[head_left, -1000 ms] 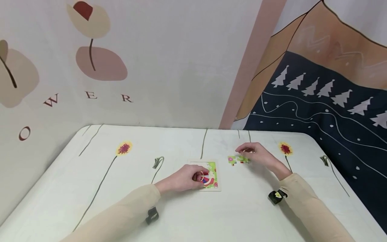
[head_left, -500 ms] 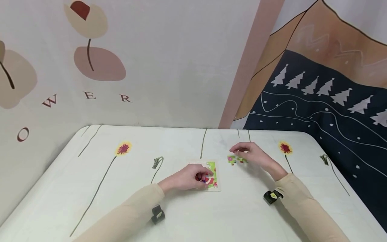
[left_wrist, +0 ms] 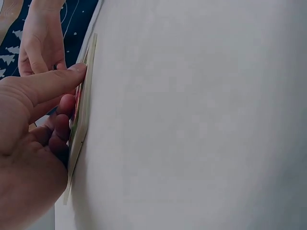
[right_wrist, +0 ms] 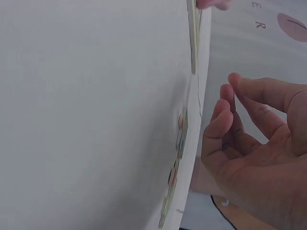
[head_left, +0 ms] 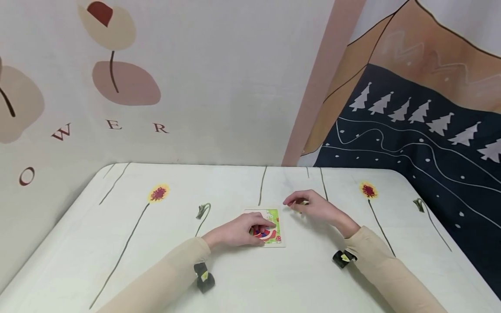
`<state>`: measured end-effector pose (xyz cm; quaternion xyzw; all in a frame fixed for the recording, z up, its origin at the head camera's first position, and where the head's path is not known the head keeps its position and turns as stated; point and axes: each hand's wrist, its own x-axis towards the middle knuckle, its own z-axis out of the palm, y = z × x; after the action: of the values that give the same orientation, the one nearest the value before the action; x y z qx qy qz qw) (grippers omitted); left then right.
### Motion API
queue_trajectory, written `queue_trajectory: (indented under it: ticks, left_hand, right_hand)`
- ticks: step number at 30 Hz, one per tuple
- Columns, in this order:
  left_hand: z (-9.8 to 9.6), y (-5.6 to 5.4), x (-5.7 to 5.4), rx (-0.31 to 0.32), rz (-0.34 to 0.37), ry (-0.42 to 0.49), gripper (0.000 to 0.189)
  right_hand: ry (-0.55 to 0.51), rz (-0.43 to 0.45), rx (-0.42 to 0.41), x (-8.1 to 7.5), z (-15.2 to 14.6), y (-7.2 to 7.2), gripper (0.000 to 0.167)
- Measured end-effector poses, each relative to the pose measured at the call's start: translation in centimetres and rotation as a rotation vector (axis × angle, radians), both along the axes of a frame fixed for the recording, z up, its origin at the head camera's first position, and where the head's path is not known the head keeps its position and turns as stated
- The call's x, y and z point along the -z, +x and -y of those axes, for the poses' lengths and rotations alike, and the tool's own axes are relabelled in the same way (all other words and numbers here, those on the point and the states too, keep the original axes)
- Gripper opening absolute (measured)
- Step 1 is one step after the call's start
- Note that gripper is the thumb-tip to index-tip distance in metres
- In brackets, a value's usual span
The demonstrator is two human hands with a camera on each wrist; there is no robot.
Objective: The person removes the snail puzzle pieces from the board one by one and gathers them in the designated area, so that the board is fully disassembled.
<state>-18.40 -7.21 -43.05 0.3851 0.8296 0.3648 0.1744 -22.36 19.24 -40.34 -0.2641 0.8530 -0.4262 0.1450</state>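
Observation:
A small square picture puzzle [head_left: 274,216] in a pale frame lies on the table, showing a green scene with red and blue parts. My left hand [head_left: 243,230] rests over its left side, fingertips on the picture and thumb near its front edge. In the left wrist view one finger [left_wrist: 64,76] reaches along the board [left_wrist: 82,124] while others bend against it. My right hand [head_left: 318,208] hovers to the right, its thumb and index tips close together, nothing visible between them. Loose puzzle pieces [right_wrist: 180,139] lie below it, mostly hidden by the hand in the head view.
A white cloth with printed flowers [head_left: 158,193] covers the table [head_left: 235,282]. Behind it hangs a pale printed curtain [head_left: 219,87], with a dark fabric of white trees [head_left: 391,130] at the right. Each wrist carries a small black camera [head_left: 204,278].
My right hand has moved left from over the loose pieces toward the puzzle, now covering them from the head camera. My left hand has shifted slightly, its fingers spreading over the picture.

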Motion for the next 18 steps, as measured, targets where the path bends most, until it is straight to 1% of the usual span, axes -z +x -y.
queue_trajectory:
  ticks: [7, 14, 18]
  left_hand:
    - [0.1, -0.1, 0.0, 0.007, 0.016, -0.007, 0.049]
    - [0.2, -0.2, 0.1, 0.021, 0.018, 0.01, 0.049]
    - [0.3, -0.2, 0.0, 0.028, 0.017, 0.014, 0.049]
  right_hand:
    - [0.003, -0.023, -0.082, 0.2, 1.7, 0.3, 0.02]
    - [0.026, -0.062, -0.114, 0.3, 3.0, 0.3, 0.021]
    - [0.038, -0.067, -0.139, 0.5, 3.5, 0.1, 0.021]
